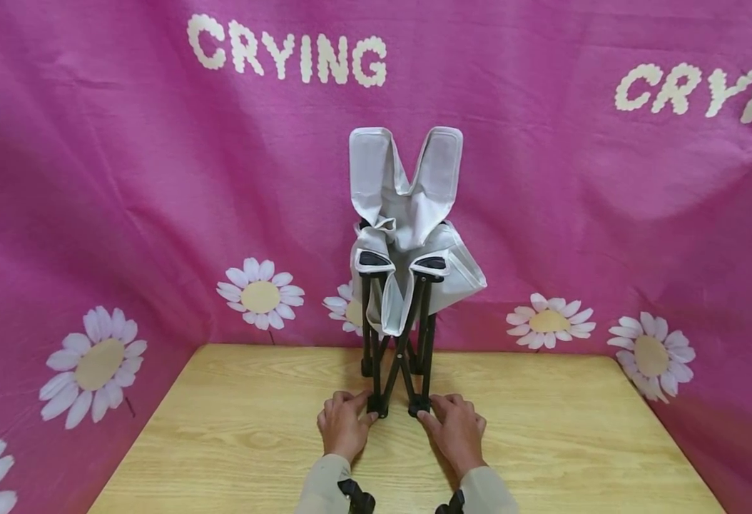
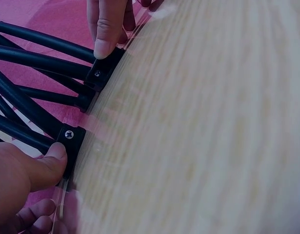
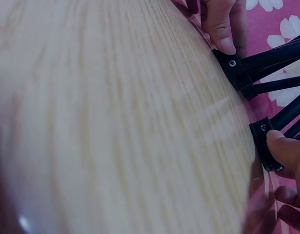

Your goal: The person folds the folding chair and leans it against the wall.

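A small folding chair (image 1: 404, 214) stands upright and partly folded on the wooden table. Its pale grey fabric hangs slack in creases between two raised back flaps, over crossed black tube legs (image 1: 399, 357). At the near left leg, my left hand (image 1: 345, 428) grips the black plastic foot (image 2: 71, 134), thumb on its front face beside a screw. My right hand (image 1: 458, 428) holds the near right foot (image 3: 261, 127) the same way, thumb pressed to the front. The two far feet rest further back, partly behind the near legs.
The wooden table (image 1: 235, 442) reaches back to a pink cloth (image 1: 543, 178) printed with daisies and lettering, which hangs behind and on both sides. Dark straps with small devices (image 1: 358, 497) sit at both wrists, over light sleeves.
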The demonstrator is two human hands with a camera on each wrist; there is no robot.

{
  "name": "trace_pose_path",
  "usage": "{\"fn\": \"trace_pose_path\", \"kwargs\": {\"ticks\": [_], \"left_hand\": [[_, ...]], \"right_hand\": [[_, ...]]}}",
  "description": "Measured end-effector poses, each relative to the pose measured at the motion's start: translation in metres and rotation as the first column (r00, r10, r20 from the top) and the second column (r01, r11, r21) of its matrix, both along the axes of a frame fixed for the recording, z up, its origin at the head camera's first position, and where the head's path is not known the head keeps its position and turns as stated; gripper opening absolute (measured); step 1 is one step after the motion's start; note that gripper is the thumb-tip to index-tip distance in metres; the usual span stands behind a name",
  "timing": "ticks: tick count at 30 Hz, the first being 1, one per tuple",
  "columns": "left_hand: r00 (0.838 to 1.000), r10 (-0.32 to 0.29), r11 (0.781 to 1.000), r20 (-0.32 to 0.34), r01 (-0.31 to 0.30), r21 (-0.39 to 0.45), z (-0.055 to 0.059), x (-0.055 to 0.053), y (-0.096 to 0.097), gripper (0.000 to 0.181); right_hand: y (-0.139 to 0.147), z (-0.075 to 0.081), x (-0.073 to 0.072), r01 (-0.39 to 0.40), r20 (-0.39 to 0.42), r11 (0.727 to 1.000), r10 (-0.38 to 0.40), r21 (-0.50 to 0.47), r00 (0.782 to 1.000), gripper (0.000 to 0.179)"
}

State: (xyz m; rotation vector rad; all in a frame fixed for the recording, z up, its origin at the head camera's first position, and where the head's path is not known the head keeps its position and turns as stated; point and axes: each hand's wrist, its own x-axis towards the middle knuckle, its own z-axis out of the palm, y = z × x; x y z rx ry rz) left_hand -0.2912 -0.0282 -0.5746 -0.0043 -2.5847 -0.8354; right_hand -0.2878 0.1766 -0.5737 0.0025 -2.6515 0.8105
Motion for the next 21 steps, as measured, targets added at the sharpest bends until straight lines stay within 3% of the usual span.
{"fn": "trace_pose_path", "kwargs": {"ticks": [21], "left_hand": [[1.0,0.011,1.0,0.019,-0.011,0.019,0.0022,0.0008,0.0031,0.041]], "right_hand": [[0.0005,0.0001,-0.0037,0.014,-0.008,1.0,-0.014,0.017,1.0,0.039]]}}
